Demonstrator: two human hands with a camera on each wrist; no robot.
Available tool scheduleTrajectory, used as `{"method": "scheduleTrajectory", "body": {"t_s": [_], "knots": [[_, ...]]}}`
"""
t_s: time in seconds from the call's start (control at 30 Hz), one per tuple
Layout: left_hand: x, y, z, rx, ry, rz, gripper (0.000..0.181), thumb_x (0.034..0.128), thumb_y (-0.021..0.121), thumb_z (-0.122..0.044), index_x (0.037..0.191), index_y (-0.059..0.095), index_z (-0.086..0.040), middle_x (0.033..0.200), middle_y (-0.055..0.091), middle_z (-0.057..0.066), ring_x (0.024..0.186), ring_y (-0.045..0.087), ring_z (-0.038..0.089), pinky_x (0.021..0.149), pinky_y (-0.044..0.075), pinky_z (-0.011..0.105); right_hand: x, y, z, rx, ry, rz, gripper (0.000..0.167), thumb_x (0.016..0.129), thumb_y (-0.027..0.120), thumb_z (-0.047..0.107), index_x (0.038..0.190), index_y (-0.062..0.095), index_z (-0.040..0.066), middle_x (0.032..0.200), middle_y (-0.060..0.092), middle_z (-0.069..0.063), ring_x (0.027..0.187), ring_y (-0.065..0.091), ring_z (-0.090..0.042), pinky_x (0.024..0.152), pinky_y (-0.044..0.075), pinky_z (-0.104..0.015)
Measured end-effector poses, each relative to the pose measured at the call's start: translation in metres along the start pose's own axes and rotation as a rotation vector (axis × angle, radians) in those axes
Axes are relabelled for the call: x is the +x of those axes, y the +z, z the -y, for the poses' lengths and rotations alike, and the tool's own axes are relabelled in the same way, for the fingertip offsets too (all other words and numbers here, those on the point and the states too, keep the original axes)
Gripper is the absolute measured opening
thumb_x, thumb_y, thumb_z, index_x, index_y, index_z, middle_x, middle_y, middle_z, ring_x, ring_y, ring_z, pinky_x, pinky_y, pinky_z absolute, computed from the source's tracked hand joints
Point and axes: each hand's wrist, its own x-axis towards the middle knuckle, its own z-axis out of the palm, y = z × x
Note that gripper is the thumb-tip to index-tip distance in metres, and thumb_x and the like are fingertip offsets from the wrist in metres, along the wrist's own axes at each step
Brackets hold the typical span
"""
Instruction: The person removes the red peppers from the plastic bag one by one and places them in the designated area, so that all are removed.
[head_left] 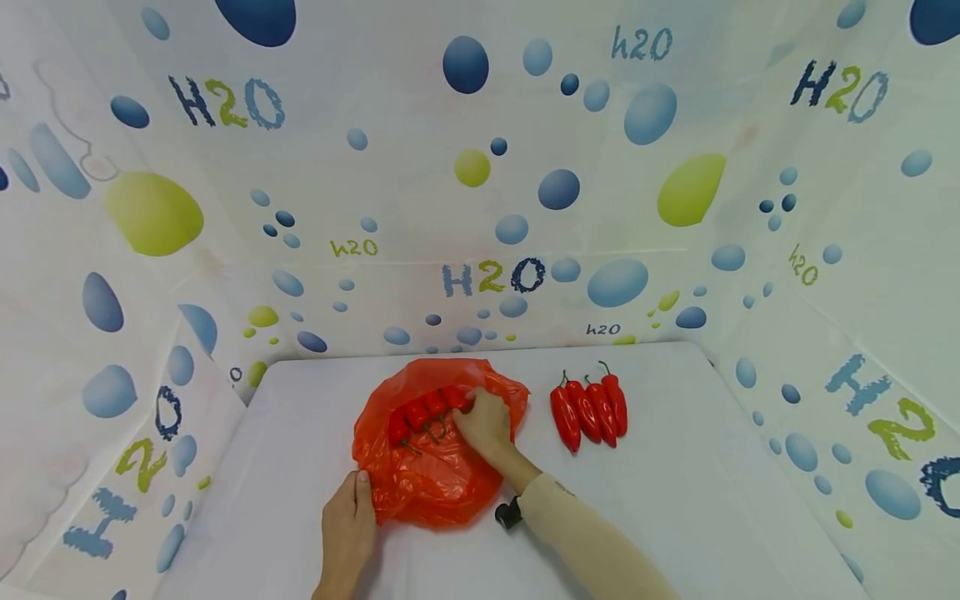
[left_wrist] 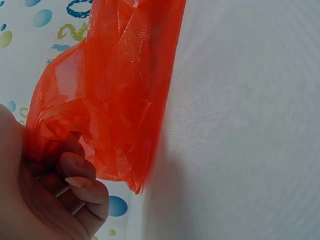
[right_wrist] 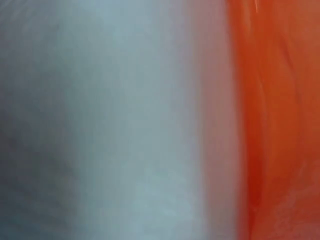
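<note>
An orange-red plastic bag (head_left: pixel 442 483) lies open on the white table. Several red chili peppers (head_left: pixel 417 414) sit in a row in its mouth, green stems toward me. My left hand (head_left: pixel 349 521) pinches the bag's near left edge; the left wrist view shows the curled fingers (left_wrist: pixel 82 192) at the thin plastic (left_wrist: pixel 120 100). Reaching into the bag from the right, my right hand (head_left: pixel 483 423) grips the pepper at the right end of the row, its fingertips partly hidden. The right wrist view catches only the bag's side (right_wrist: pixel 285 120) and a pale blur, without the hand.
To the right of the bag, several more red chili peppers (head_left: pixel 588 410) lie side by side on the white tabletop (head_left: pixel 697 500). A white curtain (head_left: pixel 405 192) printed with blue and green spots stands behind and on both sides. A black wrist device (head_left: pixel 508 513) sits under the right wrist.
</note>
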Motion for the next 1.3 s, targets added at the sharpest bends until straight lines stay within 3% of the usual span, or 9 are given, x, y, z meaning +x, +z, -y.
{"method": "scheduleTrajectory", "body": {"t_s": [0.57, 0.83, 1.07, 1.3], "knots": [[0.000, 0.004, 0.005, -0.003, 0.015, -0.017, 0.042, 0.1154, 0.034, -0.034, 0.093, 0.057, -0.007, 0.068, 0.043, 0.002, 0.063, 0.043, 0.016, 0.058, 0.036, 0.027, -0.006, -0.005, -0.003, 0.044, -0.066, -0.057, 0.026, 0.085, 0.085, 0.025, 0.102, 0.075, 0.008, 0.086, 0.076, -0.002, 0.072, 0.068, -0.017, 0.068, 0.057, -0.033], [0.001, 0.001, 0.005, 0.002, 0.032, 0.003, 0.042, 0.1156, 0.034, -0.033, 0.094, 0.057, -0.006, 0.068, 0.041, 0.001, 0.065, 0.042, 0.015, 0.059, 0.035, 0.027, -0.013, -0.010, 0.000, 0.086, -0.058, -0.057, 0.027, 0.085, 0.086, 0.025, 0.102, 0.076, 0.007, 0.086, 0.075, -0.001, 0.079, 0.069, -0.018, 0.072, 0.057, -0.033], [0.002, 0.002, 0.005, 0.007, 0.014, 0.019, 0.043, 0.1156, 0.033, -0.035, 0.098, 0.058, -0.005, 0.069, 0.043, 0.002, 0.066, 0.043, 0.016, 0.060, 0.036, 0.027, -0.020, -0.019, 0.006, 0.135, -0.042, -0.076, 0.026, 0.083, 0.087, 0.022, 0.100, 0.076, 0.006, 0.078, 0.073, 0.001, 0.071, 0.067, -0.014, 0.069, 0.055, -0.034], [0.001, 0.002, 0.005, 0.004, 0.027, 0.010, 0.042, 0.1156, 0.034, -0.033, 0.095, 0.057, -0.006, 0.068, 0.042, 0.001, 0.065, 0.042, 0.016, 0.059, 0.036, 0.027, -0.026, -0.027, 0.008, 0.180, -0.006, -0.046, 0.028, 0.085, 0.086, 0.023, 0.104, 0.075, 0.006, 0.086, 0.076, -0.001, 0.076, 0.068, -0.012, 0.069, 0.057, -0.030]]}}
